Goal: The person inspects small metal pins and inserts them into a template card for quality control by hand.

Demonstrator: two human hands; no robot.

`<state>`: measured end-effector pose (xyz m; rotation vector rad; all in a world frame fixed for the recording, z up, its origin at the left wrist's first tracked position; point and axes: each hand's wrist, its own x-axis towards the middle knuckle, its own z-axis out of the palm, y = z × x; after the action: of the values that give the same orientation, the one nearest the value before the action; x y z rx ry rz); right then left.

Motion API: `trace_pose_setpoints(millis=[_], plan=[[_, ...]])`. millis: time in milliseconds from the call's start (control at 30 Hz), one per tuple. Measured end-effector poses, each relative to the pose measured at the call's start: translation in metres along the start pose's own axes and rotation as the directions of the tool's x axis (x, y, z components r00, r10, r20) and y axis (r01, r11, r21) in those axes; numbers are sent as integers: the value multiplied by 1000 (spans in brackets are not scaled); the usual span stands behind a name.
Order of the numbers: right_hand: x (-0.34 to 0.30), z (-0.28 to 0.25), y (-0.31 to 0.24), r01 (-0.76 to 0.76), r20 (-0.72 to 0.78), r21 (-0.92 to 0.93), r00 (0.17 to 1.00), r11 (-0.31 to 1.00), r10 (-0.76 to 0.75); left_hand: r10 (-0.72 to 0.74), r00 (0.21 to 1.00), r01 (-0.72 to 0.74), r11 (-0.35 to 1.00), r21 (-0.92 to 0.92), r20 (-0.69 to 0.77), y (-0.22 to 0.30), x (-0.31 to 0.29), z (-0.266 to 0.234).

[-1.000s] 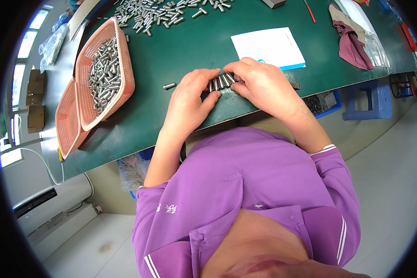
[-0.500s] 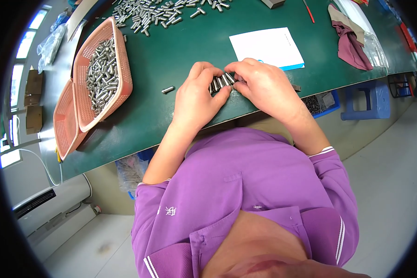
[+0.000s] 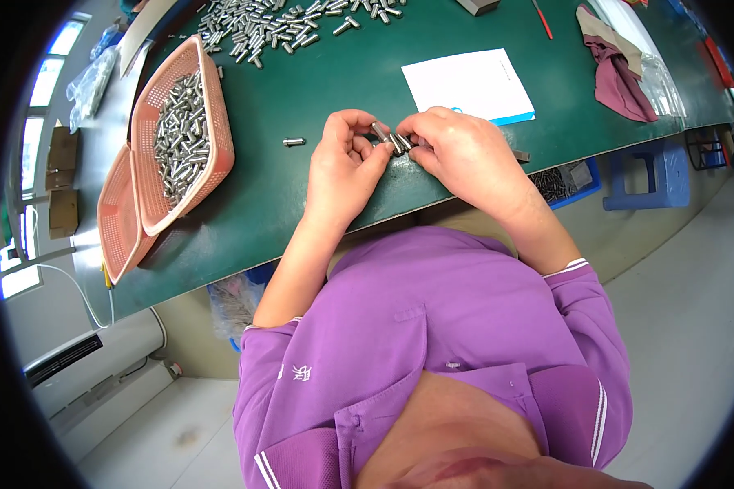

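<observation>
Several short silvery metal pins [image 3: 399, 144] are bunched between my two hands above the green table. My left hand [image 3: 347, 159] pinches at the left of the bunch, and one pin [image 3: 378, 130] there tilts up by its fingertips. From the other side my right hand [image 3: 461, 147] closes its thumb and fingers on the bunch, partly hiding it. A single loose pin [image 3: 294, 142] lies on the table [image 3: 302, 200] left of my left hand.
At the left, a pink plastic basket [image 3: 223, 134] holds many metal pins and rests against another pink basket [image 3: 110, 216]. More pins [image 3: 261, 28] are heaped at the back. A white booklet [image 3: 469, 84], a red pen [image 3: 543, 20] and a maroon cloth [image 3: 616, 73] lie to the right.
The neat row of pins between my hands is now a smaller, uneven bunch, with one pin tilted up at my left fingers. The loose pin on the table has turned and shifted slightly.
</observation>
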<state>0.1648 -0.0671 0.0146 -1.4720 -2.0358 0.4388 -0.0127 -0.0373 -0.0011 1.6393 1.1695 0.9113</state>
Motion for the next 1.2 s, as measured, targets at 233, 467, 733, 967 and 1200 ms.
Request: trace_pose_setpoints(millis=[233, 467, 733, 967, 1200], plan=[[-1, -1, 0, -3, -16, -6, 1000, 1000, 3, -136, 983, 174, 907, -384, 123, 0, 13, -10], [-2, -1, 1, 13, -21, 21, 1000, 1000, -13, -52, 977, 144, 878, -457, 208, -7, 44, -9], [17, -46, 0, 125, -419, 362, 907, 924, 41, -27, 978, 75, 971, -228, 209, -10, 67, 16], [49, -50, 27, 399, -496, 799, 860, 450, 118, 113, 977, -140, 980, 141, 180, -3, 63, 19], [74, -27, 30, 344, -420, 869, 893, 357, 161, 294, 946, -321, 910, 263, 140, -11, 68, 18]])
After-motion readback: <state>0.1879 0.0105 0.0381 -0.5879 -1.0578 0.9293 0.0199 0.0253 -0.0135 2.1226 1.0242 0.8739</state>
